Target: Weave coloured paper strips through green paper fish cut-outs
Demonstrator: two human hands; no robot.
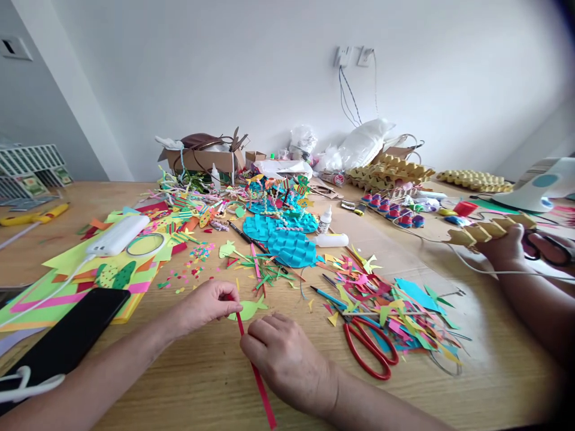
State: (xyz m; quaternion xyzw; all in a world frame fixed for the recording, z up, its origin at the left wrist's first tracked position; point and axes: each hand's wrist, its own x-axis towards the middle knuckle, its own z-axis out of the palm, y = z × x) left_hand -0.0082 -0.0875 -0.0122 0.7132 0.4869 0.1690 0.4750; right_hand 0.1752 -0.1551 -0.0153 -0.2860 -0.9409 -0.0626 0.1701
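red strip (263,395) between both hands (207,305) (287,359)

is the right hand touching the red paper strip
Touching. The head view shows the right hand closed over the red paper strip, which runs under its fingers and comes out below.

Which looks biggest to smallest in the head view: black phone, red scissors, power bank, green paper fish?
1. black phone, though it is nearest the camera
2. red scissors and power bank: close, and the bank lies farther off, so unranked
3. green paper fish
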